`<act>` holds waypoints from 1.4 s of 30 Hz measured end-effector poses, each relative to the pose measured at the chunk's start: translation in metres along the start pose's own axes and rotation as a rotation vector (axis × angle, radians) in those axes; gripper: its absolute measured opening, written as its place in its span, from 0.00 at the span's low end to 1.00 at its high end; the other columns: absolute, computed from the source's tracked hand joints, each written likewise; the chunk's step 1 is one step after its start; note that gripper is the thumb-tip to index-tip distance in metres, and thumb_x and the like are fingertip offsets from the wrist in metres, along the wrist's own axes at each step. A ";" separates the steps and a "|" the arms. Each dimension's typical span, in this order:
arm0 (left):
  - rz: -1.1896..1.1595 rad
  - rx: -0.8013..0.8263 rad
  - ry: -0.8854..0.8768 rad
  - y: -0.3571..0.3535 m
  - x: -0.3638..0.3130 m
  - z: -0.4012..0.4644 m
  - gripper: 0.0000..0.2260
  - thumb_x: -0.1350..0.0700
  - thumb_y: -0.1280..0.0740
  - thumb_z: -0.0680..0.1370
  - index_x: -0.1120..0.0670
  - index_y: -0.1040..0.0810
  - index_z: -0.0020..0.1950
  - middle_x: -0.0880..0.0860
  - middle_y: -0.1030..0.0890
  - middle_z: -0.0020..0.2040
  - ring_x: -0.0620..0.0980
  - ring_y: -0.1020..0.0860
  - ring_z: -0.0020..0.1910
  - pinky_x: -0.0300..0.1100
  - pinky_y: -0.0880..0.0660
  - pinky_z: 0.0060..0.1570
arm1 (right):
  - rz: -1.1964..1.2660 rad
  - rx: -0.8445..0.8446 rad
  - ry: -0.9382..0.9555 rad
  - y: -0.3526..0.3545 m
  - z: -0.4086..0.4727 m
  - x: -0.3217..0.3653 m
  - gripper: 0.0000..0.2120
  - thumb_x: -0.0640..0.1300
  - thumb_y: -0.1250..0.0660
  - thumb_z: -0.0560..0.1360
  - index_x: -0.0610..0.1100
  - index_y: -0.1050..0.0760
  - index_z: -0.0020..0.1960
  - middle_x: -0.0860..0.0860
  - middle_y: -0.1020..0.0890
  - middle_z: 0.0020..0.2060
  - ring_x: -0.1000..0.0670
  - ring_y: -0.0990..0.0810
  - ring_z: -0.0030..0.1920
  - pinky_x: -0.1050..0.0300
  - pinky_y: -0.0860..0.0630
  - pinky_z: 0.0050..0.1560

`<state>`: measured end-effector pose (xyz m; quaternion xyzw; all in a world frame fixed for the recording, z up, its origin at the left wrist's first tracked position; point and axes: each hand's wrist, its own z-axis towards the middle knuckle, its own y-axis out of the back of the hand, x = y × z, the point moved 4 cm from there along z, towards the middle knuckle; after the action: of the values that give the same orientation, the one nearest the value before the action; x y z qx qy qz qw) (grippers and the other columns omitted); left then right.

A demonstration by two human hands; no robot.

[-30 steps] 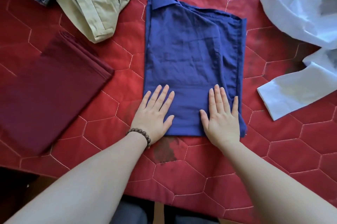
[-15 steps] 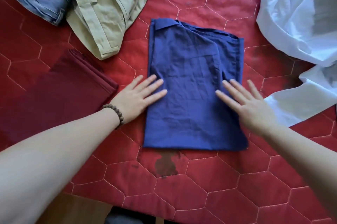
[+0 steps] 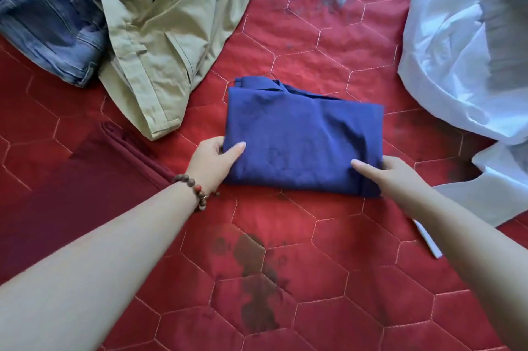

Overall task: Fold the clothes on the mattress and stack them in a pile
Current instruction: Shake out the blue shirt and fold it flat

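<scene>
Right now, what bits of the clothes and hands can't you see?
Head view only:
- Left hand and right hand: fingers tucked under the blue shirt, only thumbs show.
- Jeans: cut by the top and left edges, partly under the khaki garment.
- White garment: cut by the right edge, blurred.
- Maroon cloth: hidden by the left arm.

Bare red mattress (image 3: 285, 279) lies open below the blue folded garment (image 3: 303, 142), between the two forearms. Above it, a strip of mattress runs free up the middle. To the left, the maroon folded cloth (image 3: 71, 196) sits near the left hand (image 3: 211, 163), and the khaki garment (image 3: 171, 45) and jeans (image 3: 48, 22) fill the upper left. To the right, the white garment (image 3: 457, 73) blocks the upper right, reaching down just beside the right hand (image 3: 391, 176).
</scene>
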<state>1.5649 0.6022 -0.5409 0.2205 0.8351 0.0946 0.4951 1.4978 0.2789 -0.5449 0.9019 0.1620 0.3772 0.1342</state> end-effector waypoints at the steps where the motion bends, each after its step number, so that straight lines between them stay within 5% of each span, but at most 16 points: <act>1: -0.002 -0.009 0.014 -0.001 0.002 0.001 0.07 0.59 0.33 0.79 0.61 0.19 0.47 0.56 0.17 0.44 0.46 0.23 0.42 0.47 0.24 0.45 | 0.027 -0.028 -0.036 -0.001 0.003 -0.004 0.10 0.53 0.29 0.74 0.46 0.19 0.42 0.59 0.18 0.33 0.57 0.23 0.36 0.57 0.27 0.39; 3: -0.008 -0.032 0.014 -0.003 0.005 -0.001 0.06 0.61 0.34 0.79 0.61 0.19 0.50 0.56 0.16 0.47 0.46 0.22 0.44 0.46 0.23 0.49 | 0.037 -0.067 -0.055 -0.003 0.004 -0.008 0.10 0.52 0.28 0.73 0.45 0.18 0.43 0.55 0.15 0.36 0.55 0.21 0.37 0.54 0.26 0.42; 6: 0.082 -0.111 -0.087 -0.001 -0.004 -0.002 0.05 0.58 0.35 0.79 0.55 0.20 0.48 0.48 0.17 0.44 0.40 0.23 0.40 0.33 0.27 0.41 | 0.136 -0.120 -0.035 -0.003 0.003 -0.006 0.08 0.49 0.28 0.73 0.45 0.19 0.43 0.54 0.15 0.38 0.54 0.20 0.39 0.55 0.25 0.41; 9: 0.149 -0.194 -0.286 0.004 -0.029 -0.003 0.05 0.55 0.36 0.80 0.54 0.21 0.49 0.50 0.18 0.41 0.48 0.23 0.39 0.41 0.28 0.41 | 0.229 -0.180 0.069 -0.004 -0.002 0.004 0.03 0.42 0.31 0.76 0.47 0.19 0.47 0.54 0.14 0.43 0.54 0.19 0.45 0.55 0.23 0.46; 12: 0.195 -0.269 -0.426 0.005 -0.050 0.006 0.08 0.52 0.38 0.80 0.55 0.22 0.51 0.55 0.19 0.39 0.53 0.24 0.38 0.47 0.29 0.41 | 0.325 -0.309 0.160 -0.006 -0.004 0.012 0.08 0.38 0.36 0.78 0.48 0.21 0.53 0.53 0.16 0.49 0.56 0.19 0.49 0.60 0.24 0.50; 17: 0.298 -0.194 -0.244 -0.003 -0.029 0.034 0.09 0.55 0.39 0.81 0.60 0.24 0.52 0.57 0.18 0.44 0.59 0.22 0.45 0.48 0.31 0.45 | 0.137 -0.395 0.053 -0.017 0.003 0.012 0.06 0.44 0.37 0.79 0.43 0.24 0.46 0.56 0.20 0.38 0.53 0.23 0.40 0.69 0.30 0.37; 20: 0.270 -0.207 -0.179 -0.003 -0.019 0.027 0.10 0.55 0.39 0.81 0.62 0.26 0.49 0.59 0.19 0.43 0.60 0.23 0.44 0.51 0.30 0.45 | 0.058 -0.423 0.037 -0.020 -0.002 0.008 0.08 0.43 0.39 0.80 0.42 0.26 0.44 0.51 0.21 0.39 0.48 0.25 0.42 0.55 0.34 0.40; 27: 0.294 -0.231 0.007 -0.009 -0.003 -0.010 0.11 0.53 0.38 0.80 0.61 0.28 0.46 0.59 0.23 0.36 0.63 0.24 0.41 0.50 0.34 0.39 | -0.026 -0.483 -0.051 -0.025 -0.028 -0.005 0.09 0.46 0.38 0.79 0.40 0.28 0.45 0.47 0.21 0.38 0.41 0.24 0.43 0.52 0.36 0.38; 29: 0.411 -0.412 -0.015 -0.001 -0.017 -0.016 0.08 0.51 0.36 0.79 0.56 0.28 0.50 0.53 0.23 0.39 0.60 0.23 0.43 0.47 0.33 0.39 | -0.080 -0.639 -0.040 -0.019 -0.036 0.003 0.10 0.48 0.35 0.78 0.41 0.29 0.51 0.47 0.22 0.44 0.41 0.24 0.48 0.53 0.35 0.43; 32: 0.604 -0.541 -0.311 -0.005 -0.047 -0.015 0.12 0.55 0.35 0.75 0.58 0.25 0.57 0.57 0.23 0.54 0.59 0.25 0.54 0.51 0.30 0.51 | -0.379 -0.904 0.251 -0.019 -0.039 0.040 0.17 0.43 0.33 0.75 0.36 0.27 0.60 0.38 0.25 0.59 0.39 0.29 0.60 0.48 0.34 0.59; 35: 0.839 -0.298 -0.578 -0.046 -0.060 -0.003 0.19 0.58 0.35 0.75 0.59 0.26 0.66 0.59 0.27 0.67 0.60 0.30 0.68 0.55 0.33 0.65 | -0.557 -0.733 0.538 -0.065 -0.011 0.078 0.19 0.38 0.34 0.72 0.35 0.25 0.62 0.36 0.26 0.65 0.36 0.29 0.66 0.41 0.35 0.67; 39: 1.156 0.031 -0.569 -0.079 -0.028 0.021 0.25 0.54 0.50 0.82 0.58 0.51 0.78 0.54 0.52 0.79 0.53 0.56 0.78 0.48 0.60 0.75 | -0.837 -0.407 0.560 -0.128 0.027 0.085 0.27 0.40 0.42 0.78 0.39 0.42 0.76 0.44 0.40 0.76 0.45 0.45 0.77 0.39 0.52 0.76; 42: 1.142 -0.003 -0.617 -0.074 -0.019 0.025 0.26 0.50 0.51 0.81 0.57 0.44 0.78 0.54 0.45 0.78 0.55 0.48 0.78 0.50 0.52 0.76 | -0.916 -0.411 0.474 -0.128 0.039 0.067 0.28 0.48 0.49 0.79 0.42 0.46 0.78 0.47 0.44 0.77 0.49 0.48 0.78 0.41 0.57 0.76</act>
<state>1.5744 0.5269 -0.5663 0.6463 0.4057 0.2764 0.5842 1.5462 0.4177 -0.5754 0.5851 0.4864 0.4969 0.4173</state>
